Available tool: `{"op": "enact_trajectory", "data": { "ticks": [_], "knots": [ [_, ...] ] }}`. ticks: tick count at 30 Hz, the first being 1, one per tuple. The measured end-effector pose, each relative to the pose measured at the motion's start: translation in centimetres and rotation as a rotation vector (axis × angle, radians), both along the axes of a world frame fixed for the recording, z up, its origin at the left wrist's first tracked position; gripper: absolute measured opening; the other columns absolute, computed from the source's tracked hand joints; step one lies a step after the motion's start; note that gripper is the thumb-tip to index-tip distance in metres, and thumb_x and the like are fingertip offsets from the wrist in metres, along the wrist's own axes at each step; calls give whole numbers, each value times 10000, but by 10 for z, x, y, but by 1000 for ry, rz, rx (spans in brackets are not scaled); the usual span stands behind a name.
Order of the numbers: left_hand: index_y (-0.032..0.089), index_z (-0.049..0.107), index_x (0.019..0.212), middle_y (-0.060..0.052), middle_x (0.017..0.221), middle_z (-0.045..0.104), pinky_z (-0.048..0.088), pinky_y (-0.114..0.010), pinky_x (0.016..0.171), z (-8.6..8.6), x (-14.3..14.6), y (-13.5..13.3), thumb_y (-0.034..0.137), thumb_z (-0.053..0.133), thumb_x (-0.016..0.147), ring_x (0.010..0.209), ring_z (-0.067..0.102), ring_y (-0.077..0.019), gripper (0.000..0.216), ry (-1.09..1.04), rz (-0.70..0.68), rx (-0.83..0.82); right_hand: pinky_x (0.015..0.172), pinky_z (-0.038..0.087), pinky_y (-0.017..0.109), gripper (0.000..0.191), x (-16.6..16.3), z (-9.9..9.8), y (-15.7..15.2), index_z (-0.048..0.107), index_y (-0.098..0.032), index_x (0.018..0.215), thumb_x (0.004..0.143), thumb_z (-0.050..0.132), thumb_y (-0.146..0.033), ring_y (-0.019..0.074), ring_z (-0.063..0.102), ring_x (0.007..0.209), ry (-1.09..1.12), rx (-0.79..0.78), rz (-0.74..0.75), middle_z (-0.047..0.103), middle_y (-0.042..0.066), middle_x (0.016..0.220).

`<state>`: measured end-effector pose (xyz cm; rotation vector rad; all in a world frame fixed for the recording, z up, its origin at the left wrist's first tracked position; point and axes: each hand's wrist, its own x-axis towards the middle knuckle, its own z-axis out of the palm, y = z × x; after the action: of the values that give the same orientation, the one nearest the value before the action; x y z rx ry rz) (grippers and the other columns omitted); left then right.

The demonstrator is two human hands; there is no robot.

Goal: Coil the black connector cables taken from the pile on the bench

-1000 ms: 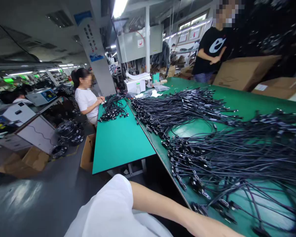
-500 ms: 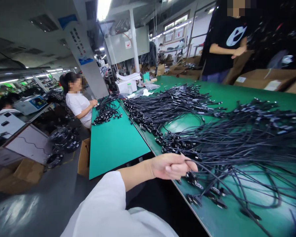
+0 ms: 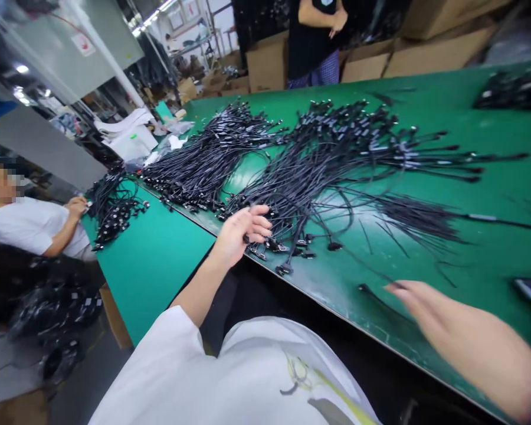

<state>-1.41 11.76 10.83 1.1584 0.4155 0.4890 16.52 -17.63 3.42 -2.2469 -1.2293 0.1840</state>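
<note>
Many black cables (image 3: pixel 287 171) were heaped on the green table (image 3: pixel 504 130). The left hand (image 3: pixel 236 236) was held beside their connectors (image 3: pixel 301 242), fingers curled, grip unclear; a thin strand (image 3: pixel 383 276) was pinched by the blurred right hand (image 3: pixel 442 316).

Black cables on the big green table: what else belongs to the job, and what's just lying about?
Seemingly the job:
left hand
right hand, blurred
black cables
green table

Probably just lying about:
cardboard boxes behind
white box
crumpled plastic
</note>
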Motion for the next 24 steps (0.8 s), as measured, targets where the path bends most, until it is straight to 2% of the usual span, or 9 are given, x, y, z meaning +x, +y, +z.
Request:
{"op": "enact_trajectory", "data": {
  "ticks": [2, 4, 6, 8, 10, 13, 15, 19, 24],
  "knots": [
    [154, 660, 1149, -106, 1077, 694, 533, -286, 844, -13, 9, -28, 445, 556, 917, 976, 661, -178, 386, 58, -206, 289, 482, 450, 350, 327, -19, 10, 15, 647, -292, 845, 931, 411, -501, 246, 645, 548, -24, -57, 103, 728, 62, 802],
    [175, 664, 1132, -116, 1200, 667, 459, -357, 1004, -22, 17, -54, 418, 475, 955, 1144, 602, -220, 356, 95, -428, 594, 488, 445, 328, 372, -33, 26, 30, 639, -267, 818, 953, 367, -481, 223, 639, 550, -38, -20, 185, 712, 48, 756],
    [173, 670, 1026, -112, 1107, 679, 435, -365, 1000, -25, 22, -73, 365, 391, 982, 1094, 599, -220, 341, 140, -586, 834, 488, 445, 299, 404, -39, 43, 42, 617, -252, 769, 968, 354, -485, 191, 624, 541, -27, 70, 218, 682, 23, 693],
    [171, 641, 918, -75, 863, 661, 458, -341, 894, -26, 27, -80, 341, 356, 989, 896, 611, -189, 339, 194, -670, 902, 475, 448, 273, 429, -37, 57, 50, 589, -247, 710, 968, 359, -501, 162, 602, 516, 14, 131, 241, 649, 1, 643],
    [173, 608, 894, -8, 666, 561, 469, -294, 747, -25, 30, -77, 387, 377, 987, 683, 559, -139, 328, 210, -746, 715, 445, 451, 254, 432, -26, 64, 54, 579, -250, 688, 951, 386, -533, 145, 573, 473, 75, 141, 245, 618, -13, 597],
    [158, 602, 907, 66, 547, 410, 388, -221, 490, -21, 30, -59, 509, 526, 917, 445, 389, -73, 359, 128, -841, 140, 419, 482, 249, 396, -1, 66, 54, 601, -262, 708, 885, 470, -591, 149, 563, 441, 147, 144, 224, 598, -17, 564],
    [130, 629, 884, 93, 503, 342, 265, -198, 371, -17, 26, -43, 545, 645, 829, 364, 262, -42, 419, 84, -856, -137, 447, 529, 254, 367, 15, 64, 51, 635, -272, 742, 849, 516, -603, 170, 612, 490, 201, 179, 240, 636, -4, 605],
    [97, 691, 1012, 112, 441, 279, 125, -188, 299, -7, 18, -20, 473, 713, 794, 318, 129, -27, 435, 43, -791, -350, 626, 612, 274, 353, 29, 56, 43, 700, -278, 901, 830, 558, -593, 223, 717, 752, 314, 247, 235, 731, 44, 857],
    [157, 641, 1221, 115, 461, 124, 28, -166, 283, 12, 11, -13, 368, 467, 962, 351, -31, -49, 377, -25, -405, -449, 485, 545, 283, 478, 15, 50, 41, 654, -251, 1077, 869, 468, -639, 183, 590, 508, 478, 158, 164, 648, 69, 685]
  ]
}}
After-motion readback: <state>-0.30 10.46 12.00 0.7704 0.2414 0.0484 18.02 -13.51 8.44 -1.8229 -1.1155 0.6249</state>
